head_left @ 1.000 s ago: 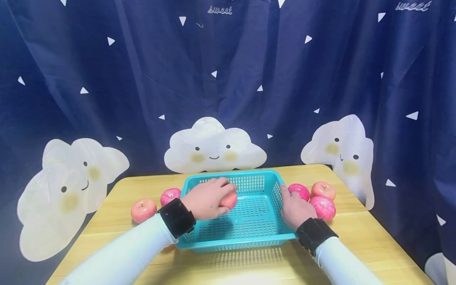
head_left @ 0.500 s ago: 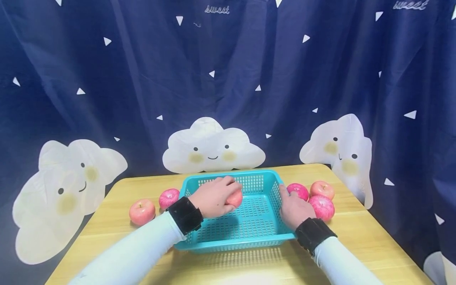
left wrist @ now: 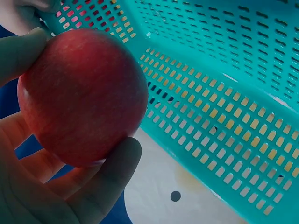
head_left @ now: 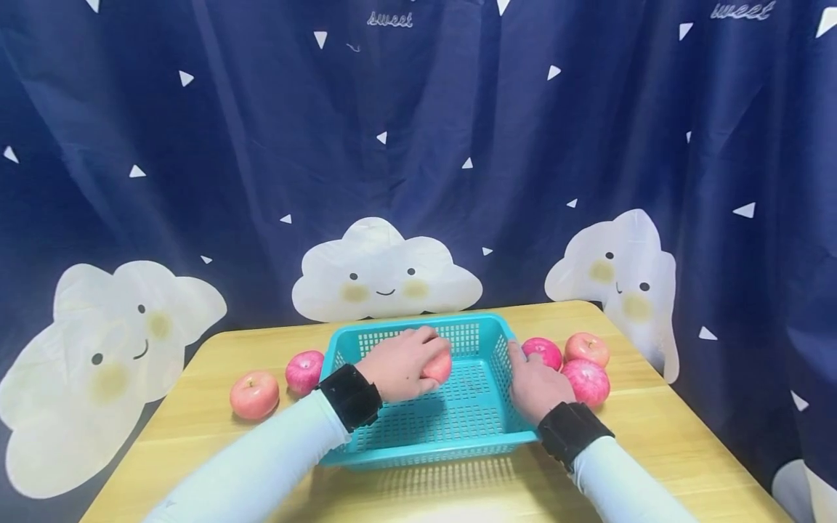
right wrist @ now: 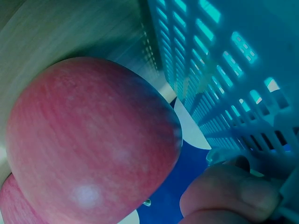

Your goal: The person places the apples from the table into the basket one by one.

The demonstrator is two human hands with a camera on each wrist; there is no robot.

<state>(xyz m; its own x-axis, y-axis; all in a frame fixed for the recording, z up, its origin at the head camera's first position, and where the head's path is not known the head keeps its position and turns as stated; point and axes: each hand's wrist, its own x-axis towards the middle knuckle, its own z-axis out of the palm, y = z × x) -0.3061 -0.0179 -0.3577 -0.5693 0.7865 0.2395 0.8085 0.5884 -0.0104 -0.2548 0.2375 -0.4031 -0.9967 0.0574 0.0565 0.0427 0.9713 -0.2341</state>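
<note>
My left hand [head_left: 400, 363] grips a red apple [head_left: 441, 365] above the inside of a turquoise plastic basket [head_left: 438, 455]. In the left wrist view, thumb and fingers curve round that apple [left wrist: 84, 98], with the perforated basket wall beyond it. My right hand [head_left: 539, 386] holds the basket's right rim; its fingers [right wrist: 229, 191] show beside the wall in the right wrist view. Just outside that rim sits a dark pink apple [head_left: 544, 352]. Close by are a paler apple [head_left: 587, 349] and a streaked pink apple [head_left: 586, 383]. The visible basket floor holds no apple.
Left of the basket, a light red apple [head_left: 254, 396] and a pink apple [head_left: 304, 372] rest on the wooden table [head_left: 176, 443]. A dark blue curtain [head_left: 418, 109] with white clouds hangs behind the table. Part of the table lies hidden under my left forearm.
My left hand has moved right with the apple, further over the basket. My right hand stays at the rim. The head view has shifted slightly, and an apple under my left forearm is now hidden.
</note>
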